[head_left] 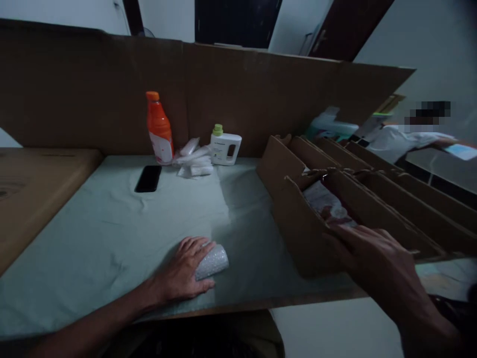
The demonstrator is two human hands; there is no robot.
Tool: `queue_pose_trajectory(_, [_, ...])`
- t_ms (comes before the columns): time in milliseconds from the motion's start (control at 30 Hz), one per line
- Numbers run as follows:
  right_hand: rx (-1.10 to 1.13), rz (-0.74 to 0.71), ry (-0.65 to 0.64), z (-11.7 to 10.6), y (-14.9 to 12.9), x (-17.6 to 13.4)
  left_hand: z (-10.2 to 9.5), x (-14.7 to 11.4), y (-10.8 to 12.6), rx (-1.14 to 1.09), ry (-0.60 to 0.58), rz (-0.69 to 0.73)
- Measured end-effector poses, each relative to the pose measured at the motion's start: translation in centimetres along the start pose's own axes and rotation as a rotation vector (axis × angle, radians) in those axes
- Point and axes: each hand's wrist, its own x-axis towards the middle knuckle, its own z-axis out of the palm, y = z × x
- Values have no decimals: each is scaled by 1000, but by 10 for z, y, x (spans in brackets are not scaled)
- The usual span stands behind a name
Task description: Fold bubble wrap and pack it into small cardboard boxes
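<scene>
My left hand (190, 268) lies on the table with its fingers and thumb around a small cylinder in bubble wrap (214, 261); what is inside the wrap cannot be made out. On the right, my right hand (372, 253) reaches over the near wall of a divided cardboard box (309, 238). Its fingertips are hidden, so whether they grip anything does not show. Just beyond them, in the nearest compartment, lie clear-wrapped items (326, 199), one with a round, pale end.
Behind the cloth-covered table (149, 223) stands a cardboard screen (231, 84). Before it are an orange bottle (160, 129), clear plastic packets (196, 160), a white jug (225, 148) and a phone (148, 179). A flat carton (44, 184) lies left; a person (395, 141) is at far right.
</scene>
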Motion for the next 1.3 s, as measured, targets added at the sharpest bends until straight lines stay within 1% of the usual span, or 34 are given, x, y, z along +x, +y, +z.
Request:
queue_pose_trajectory(100, [152,-116,27,-4,-27,19,-12,-10,-11,-38,87,-77])
queue_pose_trajectory(167, [256,-190,-17,-1,-44,37,-21,-15,-21,-78,156,-139])
queue_pose_trajectory(300, [391,-315,-143,16,-75,88,-36,-19,-41,-162,314,-273])
queue_pose_trajectory(400, [388,-359,-102,31,-93,121,-44,-16,-51,-239,396,-369])
queue_pose_trajectory(433, [382,-344,-73,36,-97,127,-46,-15,-54,-265,415,-394])
queue_pose_trajectory(500, [371,-251,12,43,-98,127,-49,-13,-60,-303,446,-434])
queue_pose_trajectory(567, [368,-87,119,52,-92,113,-51,-9,-67,-325,473,-462])
queue_pose_trajectory(633, [407,83,171,66,-83,91,-52,-3,-75,-341,514,-466])
queue_pose_trajectory(667, [462,154,151,74,-80,79,-53,2,-79,-350,539,-459])
queue_pose_trajectory(700, [538,215,96,84,-79,69,-53,8,-83,-363,564,-452])
queue_pose_trajectory(767, [719,298,-77,106,-83,55,-51,22,-88,-412,591,-440])
queue_pose_trajectory(833, [864,356,-261,128,-93,52,-48,36,-88,-507,562,-402])
queue_pose_trajectory(867, [902,384,-335,138,-97,54,-46,43,-86,-551,545,-376])
queue_pose_trajectory(933, [931,440,-418,153,-104,62,-42,53,-82,-593,541,-325])
queue_pose_trajectory(1000, [932,489,-435,164,-106,72,-37,59,-79,-572,594,-304])
queue_pose_trajectory(1067, [948,510,-426,172,-104,78,-34,62,-79,-543,648,-306])
queue_pose_trajectory(1133, [983,523,-417,179,-103,80,-31,63,-82,-528,672,-324])
queue_pose_trajectory(1233, [1067,532,-401,186,-104,74,-29,62,-85,-493,676,-338])
queue_pose_trajectory(1300, [1123,540,-410,184,-105,64,-30,55,-85,-456,638,-308])
